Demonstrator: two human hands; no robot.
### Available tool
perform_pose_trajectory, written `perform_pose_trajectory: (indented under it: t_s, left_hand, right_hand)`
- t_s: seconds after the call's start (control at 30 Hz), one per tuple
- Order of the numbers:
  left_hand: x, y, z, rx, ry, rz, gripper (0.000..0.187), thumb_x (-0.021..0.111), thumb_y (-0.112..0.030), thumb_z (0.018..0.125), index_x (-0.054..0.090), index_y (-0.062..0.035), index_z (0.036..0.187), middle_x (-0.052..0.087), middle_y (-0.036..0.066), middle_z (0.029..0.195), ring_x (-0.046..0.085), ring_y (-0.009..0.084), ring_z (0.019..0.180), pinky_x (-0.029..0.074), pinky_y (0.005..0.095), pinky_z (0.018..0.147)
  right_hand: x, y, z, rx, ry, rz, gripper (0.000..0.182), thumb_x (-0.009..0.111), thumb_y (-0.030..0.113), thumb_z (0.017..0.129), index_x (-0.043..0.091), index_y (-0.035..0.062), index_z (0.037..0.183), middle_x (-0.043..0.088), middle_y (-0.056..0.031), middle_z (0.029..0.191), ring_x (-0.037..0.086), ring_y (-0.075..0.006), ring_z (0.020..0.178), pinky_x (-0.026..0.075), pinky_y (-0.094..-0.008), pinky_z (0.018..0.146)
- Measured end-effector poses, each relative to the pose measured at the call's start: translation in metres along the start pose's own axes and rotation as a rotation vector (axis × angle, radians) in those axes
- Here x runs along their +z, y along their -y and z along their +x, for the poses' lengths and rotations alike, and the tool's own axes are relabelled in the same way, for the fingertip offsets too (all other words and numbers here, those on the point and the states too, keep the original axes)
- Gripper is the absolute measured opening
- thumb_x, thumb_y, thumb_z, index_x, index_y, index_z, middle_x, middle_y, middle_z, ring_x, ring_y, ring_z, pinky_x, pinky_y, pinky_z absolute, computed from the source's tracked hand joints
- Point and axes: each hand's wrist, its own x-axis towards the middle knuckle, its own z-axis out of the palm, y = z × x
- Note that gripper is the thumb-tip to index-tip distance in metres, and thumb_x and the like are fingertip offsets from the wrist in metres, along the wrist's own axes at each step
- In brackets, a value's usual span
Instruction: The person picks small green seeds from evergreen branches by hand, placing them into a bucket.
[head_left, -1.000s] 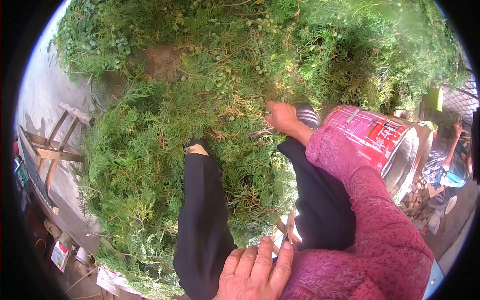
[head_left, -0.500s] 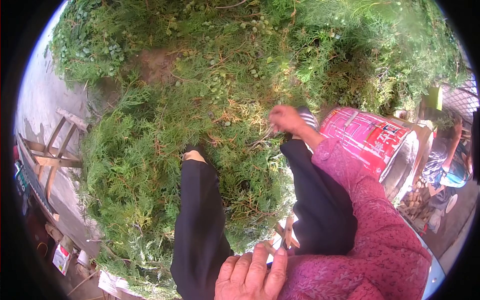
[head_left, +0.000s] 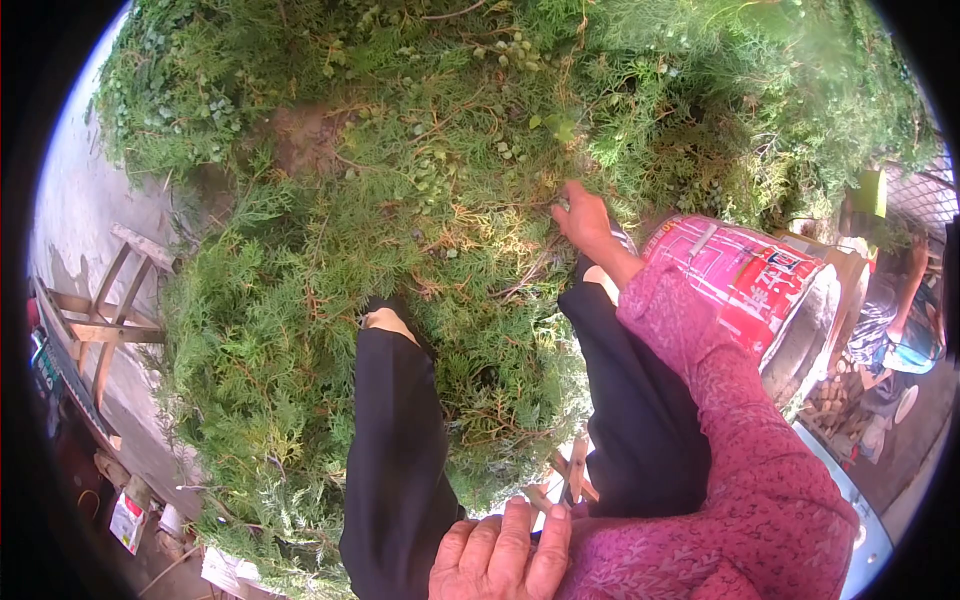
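Cut green branches [head_left: 270, 340] with scale-like leaves and small pale cones lie thickly around both of my feet. My right hand [head_left: 583, 215] reaches down to the branches beside my right shoe, its fingers bent; their tips are partly lost among the leaves, and what they hold, if anything, is too small to name. Close to my body, my left hand [head_left: 500, 555] is seen from its back at the bottom of the view, its fingers bent over something dark that is mostly hidden. Just beyond it are light wooden pieces [head_left: 575, 470].
A pink and red bucket [head_left: 735, 280] stands right of my right hand. At the far right another person [head_left: 890, 325] sits near a heap of small pale pieces [head_left: 835, 405]. A wooden frame [head_left: 115, 325] leans at the left by the pale ground.
My right hand has moved slightly up and to the right, down into the branches, with its fingers now pointing away from me. My left hand has barely moved.
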Motion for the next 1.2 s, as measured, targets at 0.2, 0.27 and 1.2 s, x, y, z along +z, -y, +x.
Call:
perform_pose_trajectory:
  t_s: [0.2,0.27,1.2]
  left_hand:
    - [0.0,0.001,0.001,0.0,0.003,-0.016,0.037,0.058,-0.016,0.077,0.053,-0.0054,0.112,0.055,0.017,0.103,0.055,0.0257,0.082,0.045,0.0379,0.074]
    - [0.0,0.0,0.001,-0.003,0.005,-0.018,0.037,0.058,-0.016,0.076,0.053,-0.0053,0.112,0.055,0.017,0.103,0.055,0.0257,0.082,0.045,0.0379,0.074]
    - [0.001,0.0,0.006,-0.024,0.052,-0.033,0.041,0.057,-0.015,0.077,0.051,-0.0058,0.116,0.054,0.016,0.103,0.054,0.0258,0.083,0.044,0.039,0.076]
  right_hand:
    - [-0.016,-0.005,0.019,0.519,0.36,0.948,0.013,0.054,0.006,0.076,0.052,0.0052,0.088,0.055,-0.0101,0.071,0.056,-0.0206,0.053,0.042,-0.0286,0.042]
    - [-0.021,-0.001,0.016,0.501,0.419,1.093,0.009,0.054,0.007,0.077,0.051,0.0065,0.085,0.052,-0.0066,0.07,0.054,-0.0169,0.052,0.039,-0.025,0.04]
    - [0.027,0.05,-0.005,-0.186,0.277,0.04,0.029,0.069,0.026,0.067,0.065,0.0054,0.086,0.064,-0.0139,0.081,0.061,-0.03,0.075,0.049,-0.0384,0.07]
